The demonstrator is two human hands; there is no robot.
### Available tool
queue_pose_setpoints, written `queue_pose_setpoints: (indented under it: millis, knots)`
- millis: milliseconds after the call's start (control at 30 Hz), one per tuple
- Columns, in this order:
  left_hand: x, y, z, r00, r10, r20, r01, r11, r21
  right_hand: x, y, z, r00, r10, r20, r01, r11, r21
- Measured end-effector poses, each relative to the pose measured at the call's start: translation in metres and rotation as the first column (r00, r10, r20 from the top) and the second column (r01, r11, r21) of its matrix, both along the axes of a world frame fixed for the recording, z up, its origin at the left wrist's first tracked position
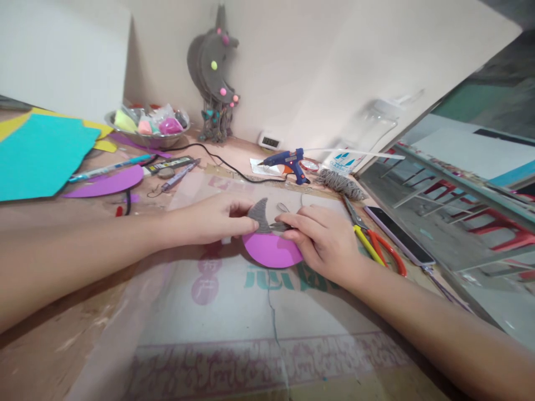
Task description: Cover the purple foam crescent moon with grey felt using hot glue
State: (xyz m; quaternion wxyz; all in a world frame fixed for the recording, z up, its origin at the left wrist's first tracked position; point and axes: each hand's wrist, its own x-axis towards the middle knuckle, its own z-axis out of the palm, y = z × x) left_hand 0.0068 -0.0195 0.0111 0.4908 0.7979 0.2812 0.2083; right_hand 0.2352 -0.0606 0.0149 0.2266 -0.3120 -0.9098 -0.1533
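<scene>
Purple piece (272, 252): it is between the two hands, over the printed sheet (234, 320), one horn wrapped with grey yarn (258, 214).
Left hand (219, 218): the fingers hold the purple piece at this horn.
Right hand (328, 239): the fingers pinch the grey yarn.
Glue gun (295, 164): behind, on the counter (240, 153).
Scissors (373, 242): near the right hand.

Matt purple paper (273, 250) under rough gray yarn (258, 215); glossy blue plastic glue gun (295, 161); shiny metal bowl (146, 137)
</scene>
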Motion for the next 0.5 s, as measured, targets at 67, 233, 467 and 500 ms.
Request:
queue_pose_setpoints:
  millis: [67, 233, 467, 500]
  knots:
    - [0.0006, 0.0003, -0.0009, 1.000, -0.004, 0.001, 0.004, 1.000, 0.010, -0.0007, -0.0005, 0.0003, 1.000, -0.006, 0.002, 0.006, 1.000, -0.009]
    - [-0.0001, 0.0018, -0.0046, 1.000, -0.025, 0.010, 0.025, 1.000, 0.004, -0.0028, -0.0023, 0.0007, 0.999, -0.008, 0.039, 0.007, 1.000, 0.030]
    - [-0.0011, 0.0024, -0.0070, 0.998, -0.050, -0.038, 0.050, 0.999, -0.007, -0.0029, -0.0020, 0.0003, 0.997, -0.036, 0.067, 0.034, 0.999, 0.036]
    - [-0.0012, 0.0023, -0.0070, 0.998, -0.052, -0.039, 0.051, 0.999, -0.010, -0.0026, -0.0020, 0.0000, 0.997, -0.037, 0.069, 0.035, 0.999, 0.037]
